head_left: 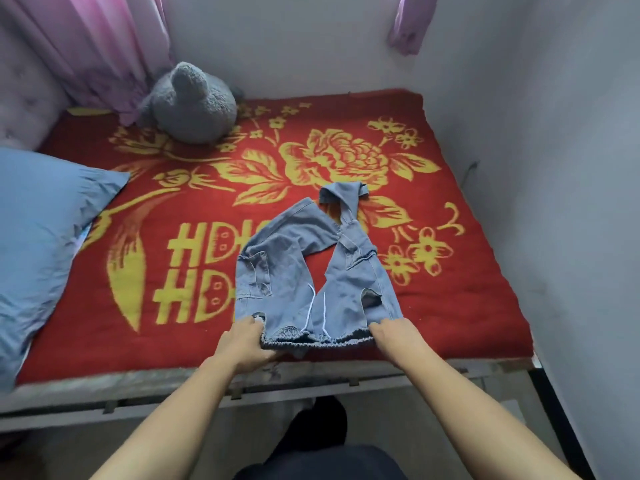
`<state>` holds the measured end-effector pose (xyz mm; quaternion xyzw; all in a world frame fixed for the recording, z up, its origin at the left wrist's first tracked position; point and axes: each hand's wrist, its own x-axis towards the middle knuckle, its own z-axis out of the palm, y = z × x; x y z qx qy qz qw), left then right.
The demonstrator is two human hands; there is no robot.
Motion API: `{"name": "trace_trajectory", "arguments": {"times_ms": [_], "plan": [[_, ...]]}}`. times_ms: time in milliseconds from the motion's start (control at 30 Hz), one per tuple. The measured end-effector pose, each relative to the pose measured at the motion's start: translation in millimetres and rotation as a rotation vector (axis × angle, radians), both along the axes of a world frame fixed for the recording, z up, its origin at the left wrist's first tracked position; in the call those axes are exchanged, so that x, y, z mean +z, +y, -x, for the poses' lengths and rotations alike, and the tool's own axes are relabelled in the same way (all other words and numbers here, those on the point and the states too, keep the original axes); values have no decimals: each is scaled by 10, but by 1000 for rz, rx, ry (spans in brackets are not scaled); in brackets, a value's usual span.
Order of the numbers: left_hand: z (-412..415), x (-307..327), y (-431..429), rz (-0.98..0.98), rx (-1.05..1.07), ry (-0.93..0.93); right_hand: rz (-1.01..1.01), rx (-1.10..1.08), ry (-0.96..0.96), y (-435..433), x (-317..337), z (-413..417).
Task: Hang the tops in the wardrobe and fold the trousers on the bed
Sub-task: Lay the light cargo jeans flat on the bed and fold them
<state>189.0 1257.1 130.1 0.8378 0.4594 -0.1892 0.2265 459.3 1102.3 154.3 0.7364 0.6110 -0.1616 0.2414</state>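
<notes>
A pair of light blue denim trousers (287, 271) lies spread on the red and yellow flowered bed cover (173, 327), waistband toward me, legs pointing away and partly crumpled. My left hand (244, 341) grips the left end of the elastic waistband. At the waistband's right end, my right hand (394, 336) grips the cloth too. White drawstrings hang down the front of the trousers. No tops are in view.
A grey plush toy (194, 105) sits at the far left of the bed by pink curtains (104, 46). A blue pillow (41, 237) lies on the left. White walls close the far and right sides. The bed's metal frame edge (311, 379) runs in front of me.
</notes>
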Motion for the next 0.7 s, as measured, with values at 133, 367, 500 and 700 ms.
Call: {"name": "trace_trajectory", "arguments": {"times_ms": [133, 367, 500, 700], "plan": [[158, 220, -354, -238, -116, 13, -6, -82, 31, -339, 11, 321], [466, 589, -592, -335, -62, 121, -303, -279, 130, -622, 319, 724], [487, 794, -423, -375, 51, 189, -428, -335, 76, -394, 660, 754], [371, 851, 29, -546, -117, 282, -313, -287, -62, -9, 798, 595]]}}
